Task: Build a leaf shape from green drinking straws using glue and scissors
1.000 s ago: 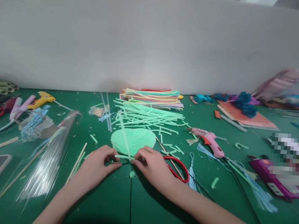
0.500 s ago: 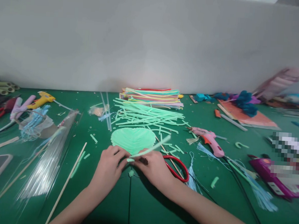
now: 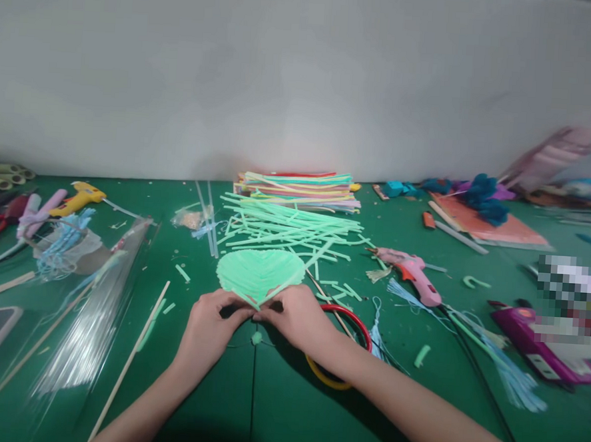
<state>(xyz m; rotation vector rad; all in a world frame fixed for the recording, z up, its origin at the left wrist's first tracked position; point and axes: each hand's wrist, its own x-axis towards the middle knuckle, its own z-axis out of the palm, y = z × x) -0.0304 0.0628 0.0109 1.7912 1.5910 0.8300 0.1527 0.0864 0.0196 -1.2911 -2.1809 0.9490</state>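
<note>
A light green fuzzy leaf shape (image 3: 260,270), made of pipe cleaners laid side by side, stands pointed end toward me. My left hand (image 3: 212,322) pinches its lower left edge near the tip. On the lower right edge, the fingers of my right hand (image 3: 297,314) are closed on a green pipe cleaner (image 3: 318,254) lying along the leaf, its free end sticking out up and right. The fingertips nearly meet at the tip. Below them lies a small green fuzzy ball (image 3: 257,339) with a dark thin stem. Scissors with a red and yellow handle (image 3: 362,322) lie partly under my right forearm.
Behind the leaf is a pile of green pipe cleaners (image 3: 290,224) and a multicoloured bundle (image 3: 297,189). A pink glue gun (image 3: 417,275) and a purple tool (image 3: 533,335) lie right. Left are a wooden stick (image 3: 129,364), clear plastic sleeves (image 3: 88,328) and a yellow glue gun (image 3: 84,197).
The pipe cleaner has swung down from across the leaf's tip to lie along its lower right edge. My right hand has shifted slightly up, and the scissors' yellow handle now shows.
</note>
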